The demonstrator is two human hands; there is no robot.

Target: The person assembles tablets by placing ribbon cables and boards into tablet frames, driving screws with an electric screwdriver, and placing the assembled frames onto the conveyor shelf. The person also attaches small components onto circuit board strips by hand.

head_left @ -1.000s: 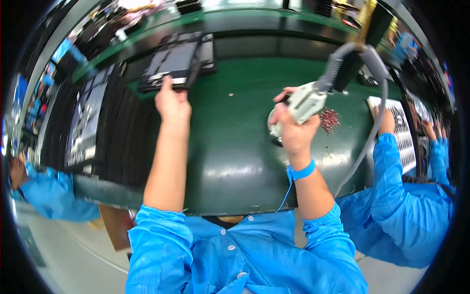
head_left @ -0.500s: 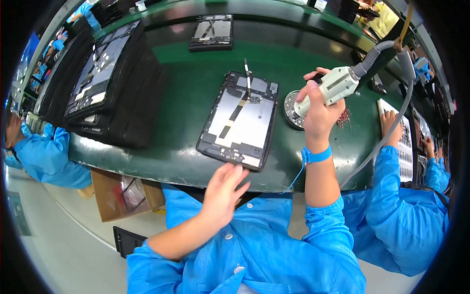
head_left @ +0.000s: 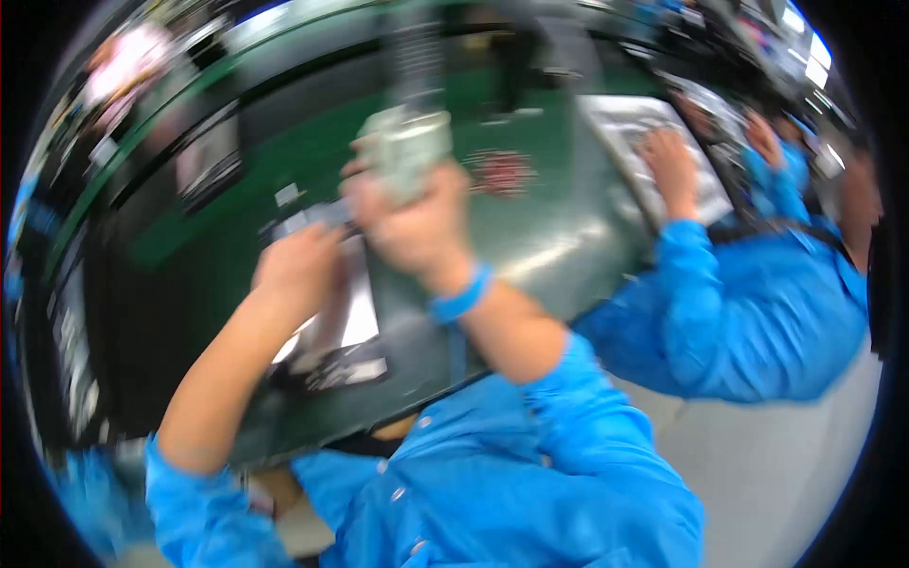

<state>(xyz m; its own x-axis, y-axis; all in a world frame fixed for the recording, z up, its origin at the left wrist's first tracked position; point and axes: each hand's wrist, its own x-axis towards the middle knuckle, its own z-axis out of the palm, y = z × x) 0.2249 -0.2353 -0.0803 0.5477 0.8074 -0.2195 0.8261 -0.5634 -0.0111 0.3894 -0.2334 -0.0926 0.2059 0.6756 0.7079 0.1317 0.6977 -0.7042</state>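
Observation:
An opened tablet [head_left: 360, 308], showing its silver inside and dark frame, lies on the green bench in front of me. My right hand [head_left: 421, 222] is wrapped round a pale electric screwdriver [head_left: 412, 151], held at the tablet's upper right. The screwdriver's tip is hidden behind my hands. Over the tablet's upper part is my left hand [head_left: 298, 270], close beside the right one. Motion smears its fingers, so I cannot make out whether they grip anything. A blue wrist strap [head_left: 462, 295] circles my right wrist.
Small reddish screws [head_left: 502, 173] lie scattered on the bench right of the screwdriver. Another tablet [head_left: 208, 156] sits at the far left. On the right, a co-worker's hand [head_left: 672, 170] rests on a white tray [head_left: 620, 123]. Dark stacked units [head_left: 71, 331] blur along the left edge.
The view has swung to the right and blurred. My right hand has carried the screwdriver from the round screw dish to the tablet. My left hand has moved from the tablet's near edge onto its upper part.

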